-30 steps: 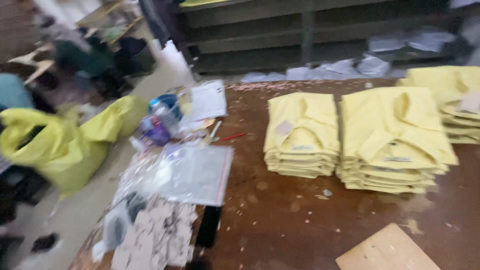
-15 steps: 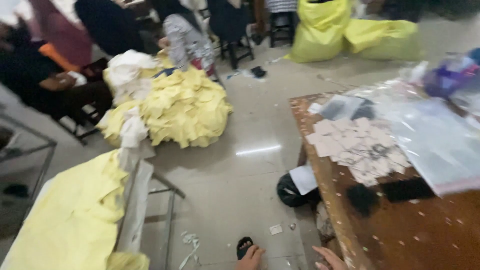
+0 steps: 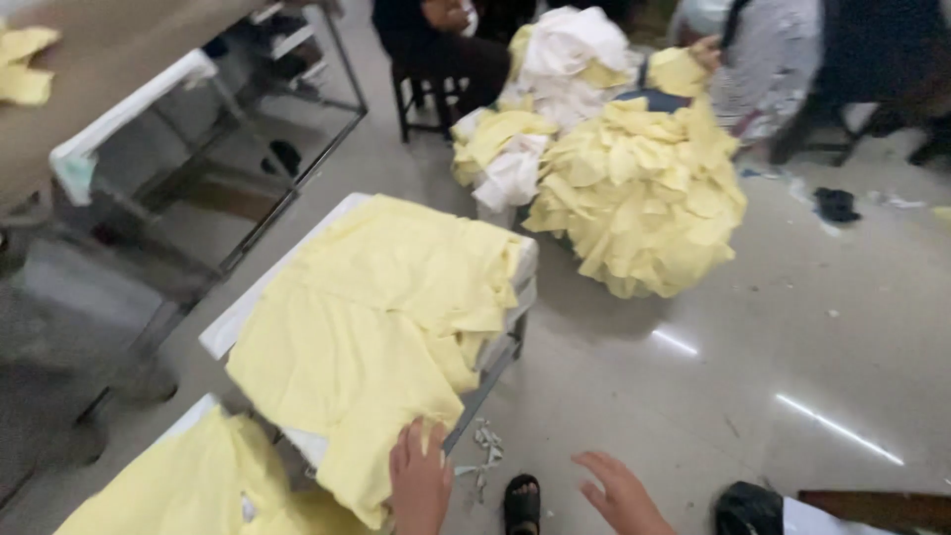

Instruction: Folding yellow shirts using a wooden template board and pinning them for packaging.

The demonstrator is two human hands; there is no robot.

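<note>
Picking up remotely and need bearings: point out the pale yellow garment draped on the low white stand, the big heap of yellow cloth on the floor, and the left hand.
pale yellow garment (image 3: 376, 317), head view, middle of the draped cloth.
heap of yellow cloth (image 3: 644, 198), head view, centre of the pile.
left hand (image 3: 420, 482), head view, back of the hand.

Head view, steeply downward (near hands)
</note>
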